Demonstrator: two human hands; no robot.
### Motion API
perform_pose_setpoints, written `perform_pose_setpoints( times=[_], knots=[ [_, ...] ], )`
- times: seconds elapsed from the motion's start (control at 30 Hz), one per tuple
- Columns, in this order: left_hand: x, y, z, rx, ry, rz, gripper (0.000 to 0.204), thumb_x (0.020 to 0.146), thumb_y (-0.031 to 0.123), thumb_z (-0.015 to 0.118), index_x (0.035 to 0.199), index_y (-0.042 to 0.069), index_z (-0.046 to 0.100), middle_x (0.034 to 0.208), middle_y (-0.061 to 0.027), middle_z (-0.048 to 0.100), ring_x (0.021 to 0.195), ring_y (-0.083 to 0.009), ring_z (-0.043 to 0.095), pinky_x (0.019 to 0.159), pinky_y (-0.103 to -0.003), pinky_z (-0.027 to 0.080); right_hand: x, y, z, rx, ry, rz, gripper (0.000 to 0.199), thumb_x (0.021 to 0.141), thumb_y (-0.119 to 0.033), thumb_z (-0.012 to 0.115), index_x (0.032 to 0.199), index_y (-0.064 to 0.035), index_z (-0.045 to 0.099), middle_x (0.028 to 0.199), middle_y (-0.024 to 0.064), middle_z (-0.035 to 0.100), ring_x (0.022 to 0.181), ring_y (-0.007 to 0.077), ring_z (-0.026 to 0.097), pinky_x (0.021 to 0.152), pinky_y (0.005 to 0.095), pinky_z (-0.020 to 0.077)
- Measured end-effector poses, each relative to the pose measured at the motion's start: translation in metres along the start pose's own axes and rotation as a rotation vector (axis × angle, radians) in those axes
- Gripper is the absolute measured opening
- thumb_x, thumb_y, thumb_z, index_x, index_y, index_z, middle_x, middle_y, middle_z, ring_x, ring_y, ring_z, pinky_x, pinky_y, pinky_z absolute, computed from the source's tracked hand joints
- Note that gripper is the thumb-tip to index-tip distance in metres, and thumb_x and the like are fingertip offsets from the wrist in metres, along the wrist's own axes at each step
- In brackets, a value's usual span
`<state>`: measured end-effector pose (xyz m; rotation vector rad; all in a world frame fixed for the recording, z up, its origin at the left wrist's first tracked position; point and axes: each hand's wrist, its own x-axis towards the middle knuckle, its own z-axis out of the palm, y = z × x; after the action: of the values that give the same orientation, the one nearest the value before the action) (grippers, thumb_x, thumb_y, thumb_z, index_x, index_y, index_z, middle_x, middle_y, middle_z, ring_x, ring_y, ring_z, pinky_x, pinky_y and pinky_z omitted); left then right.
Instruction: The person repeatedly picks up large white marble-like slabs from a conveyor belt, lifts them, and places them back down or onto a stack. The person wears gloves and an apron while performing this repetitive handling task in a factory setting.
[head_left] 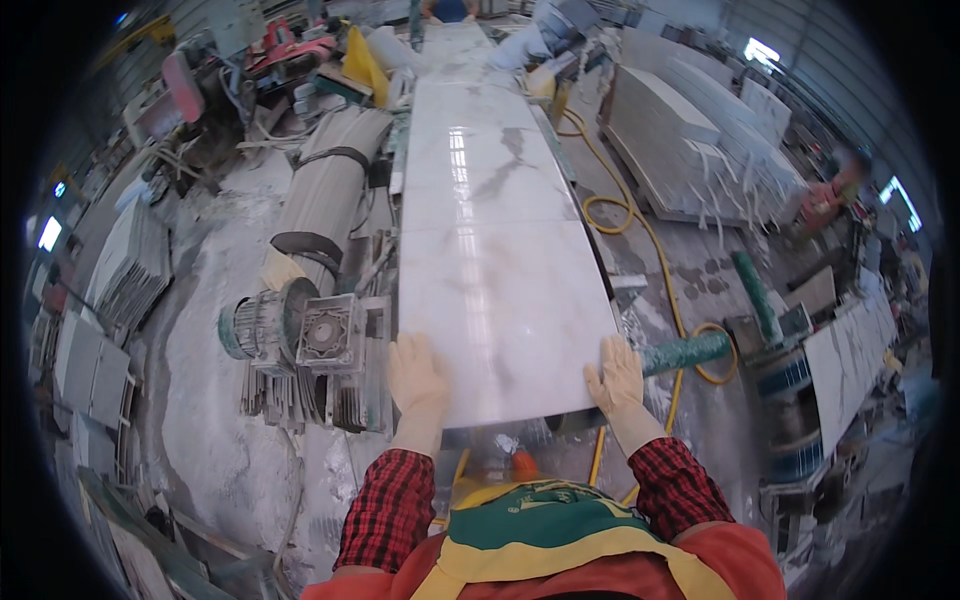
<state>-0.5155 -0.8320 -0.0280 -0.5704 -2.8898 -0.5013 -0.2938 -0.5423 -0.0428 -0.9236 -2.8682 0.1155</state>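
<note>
A polished white marble slab (500, 320) with faint grey veining lies before me on a long, narrow conveyor line. My left hand (418, 380), in a cream glove, holds the slab's left side close to its near corner, slightly blurred. On the opposite side my right hand (617, 380), gloved alike, grips the right edge, with the thumb toward the top face and the fingers along the side. Beyond a thin seam, another white slab (485, 160) with a darker grey vein continues the row. The slab's underside is hidden.
A motor with gearbox (290, 328) stands left of the line, beside a strapped grey bundle (330, 190). A green roller (685, 352) juts out at right, near a yellow hose (665, 260). Stone stacks (690, 140) stand at back right. Another person (828, 195) is at far right.
</note>
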Motion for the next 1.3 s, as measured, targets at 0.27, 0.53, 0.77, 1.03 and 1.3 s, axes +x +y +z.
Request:
perform_pose_setpoints(
  times=[0.27,0.53,0.77,1.03,1.3],
  knots=[
    [0.005,-0.015,0.014,0.046,0.156,0.358,0.049,0.091,0.030,0.063,0.133,0.008,0.055,0.138,-0.0202,0.053,0.134,-0.0432,0.043,0.115,-0.054,0.032,-0.063,0.001,-0.019,0.059,-0.003,0.004,0.071,0.098,-0.046,0.054,0.152,-0.0013,0.042,0.158,0.0244,0.042,0.148,0.0384,0.038,0.124,0.0523,0.0236],
    [0.045,0.007,0.023,-0.059,0.072,0.407,0.053,0.093,0.033,0.063,0.139,0.011,0.055,0.144,-0.0212,0.051,0.136,-0.0406,0.044,0.118,-0.052,0.030,-0.046,0.007,-0.022,-0.047,-0.027,-0.048,0.067,0.098,-0.044,0.052,0.151,-0.0026,0.043,0.155,0.0231,0.045,0.147,0.0375,0.039,0.125,0.0538,0.0220],
    [0.065,0.034,0.026,-0.030,0.103,0.338,0.047,0.089,0.031,0.062,0.132,0.011,0.058,0.139,-0.0175,0.056,0.133,-0.0372,0.046,0.114,-0.052,0.033,0.042,0.010,-0.017,-0.021,-0.025,-0.187,0.068,0.097,-0.044,0.055,0.150,-0.0018,0.043,0.155,0.0222,0.044,0.147,0.0375,0.037,0.124,0.0549,0.0219],
    [0.068,0.032,0.033,0.041,0.022,0.259,0.056,0.092,0.033,0.065,0.144,0.013,0.054,0.151,-0.0174,0.050,0.143,-0.0392,0.040,0.121,-0.053,0.027,0.168,0.011,0.022,-0.054,0.135,-0.312,0.068,0.095,-0.043,0.058,0.150,-0.0053,0.046,0.155,0.0188,0.046,0.148,0.0365,0.037,0.126,0.0539,0.0201],
    [0.069,0.034,0.026,0.052,-0.078,0.217,0.058,0.094,0.031,0.063,0.148,0.013,0.052,0.155,-0.0182,0.047,0.144,-0.0411,0.039,0.122,-0.052,0.026,0.265,-0.007,0.022,-0.062,0.093,-0.278,0.067,0.096,-0.045,0.056,0.150,-0.0054,0.046,0.155,0.0182,0.045,0.145,0.0366,0.039,0.125,0.0533,0.0228]
  ],
)
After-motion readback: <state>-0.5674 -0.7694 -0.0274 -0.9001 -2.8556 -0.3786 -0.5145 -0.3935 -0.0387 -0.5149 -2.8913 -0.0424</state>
